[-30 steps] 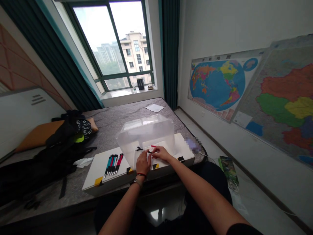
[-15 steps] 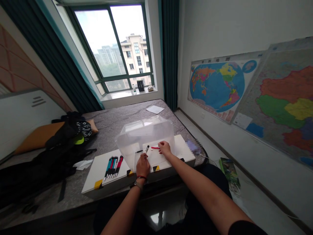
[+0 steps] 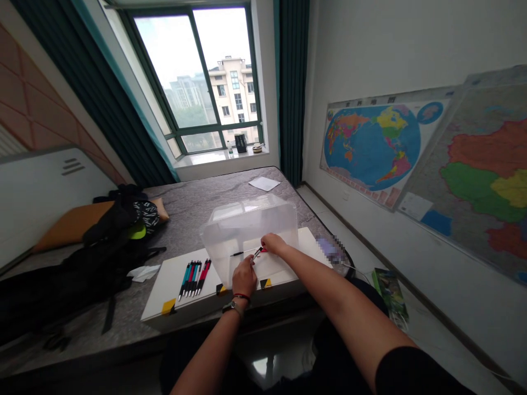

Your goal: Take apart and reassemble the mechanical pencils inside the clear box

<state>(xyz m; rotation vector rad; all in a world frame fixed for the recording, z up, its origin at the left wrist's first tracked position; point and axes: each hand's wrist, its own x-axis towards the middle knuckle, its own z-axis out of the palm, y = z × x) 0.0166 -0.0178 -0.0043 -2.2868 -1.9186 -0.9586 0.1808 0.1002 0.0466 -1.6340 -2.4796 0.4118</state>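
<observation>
My left hand [image 3: 244, 277] is closed around a slim pen piece [image 3: 256, 255] with a pale barrel and a black end, pointing up and to the right. Fingers bent together, my right hand [image 3: 272, 243] is at the black end of that piece. A red pen part [image 3: 264, 250] shows just below the right fingers; whether they grip it is unclear. A black pen part [image 3: 236, 254] lies to the left, inside the mouth of a clear plastic bin [image 3: 230, 233] tipped on its side. Several pens [image 3: 193, 278] with blue, red and black barrels lie in a row at the left.
Beneath the bin and pens is a white board or box [image 3: 164, 291] with yellow and black tape on its edge. It rests on a grey mattress [image 3: 185, 203]. A black bag [image 3: 61, 274], a tissue [image 3: 143, 273] and a paper sheet [image 3: 264, 183] lie around it.
My right hand has come left and slightly up, toward the piece in my left hand. That piece now leans more to the right. The view has shifted slightly.
</observation>
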